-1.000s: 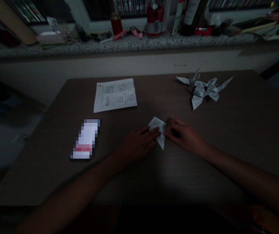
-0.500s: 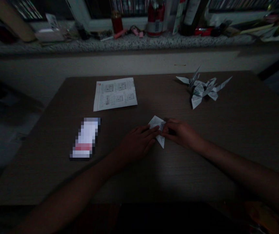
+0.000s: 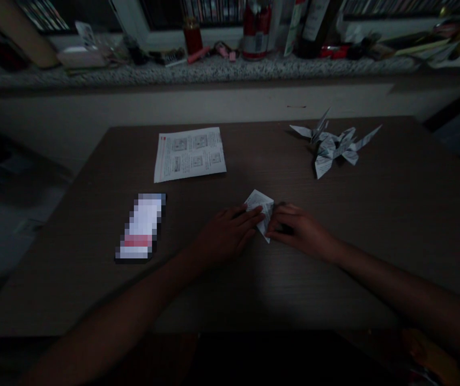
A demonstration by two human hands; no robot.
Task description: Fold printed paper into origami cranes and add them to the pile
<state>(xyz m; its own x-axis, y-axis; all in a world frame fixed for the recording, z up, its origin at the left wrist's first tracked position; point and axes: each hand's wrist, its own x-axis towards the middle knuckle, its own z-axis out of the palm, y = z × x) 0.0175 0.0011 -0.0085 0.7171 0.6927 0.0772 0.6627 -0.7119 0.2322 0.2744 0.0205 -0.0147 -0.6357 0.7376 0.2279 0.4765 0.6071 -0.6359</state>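
A small kite-shaped piece of folded printed paper [image 3: 259, 199] lies on the table in front of me. My left hand [image 3: 230, 231] rests with its fingers stretched out over the paper's left side and middle, pressing it flat. At the paper's lower right edge is my right hand [image 3: 294, 225], its fingers curled and the thumb and fingertip close together against the edge. Whether those fingertips pinch the paper is hard to see in the dim light.
A flat printed sheet [image 3: 190, 154] lies at the back left of the table [image 3: 105, 300]. Nearer me is a phone [image 3: 141, 228] with a blurred screen. Folded paper cranes [image 3: 334, 147] stand at the back right. Bottles and clutter line the stone sill [image 3: 214, 72] behind.
My right hand has slid a little down along the paper's right edge, toward me, uncovering its right corner. The left hand has stayed in place.
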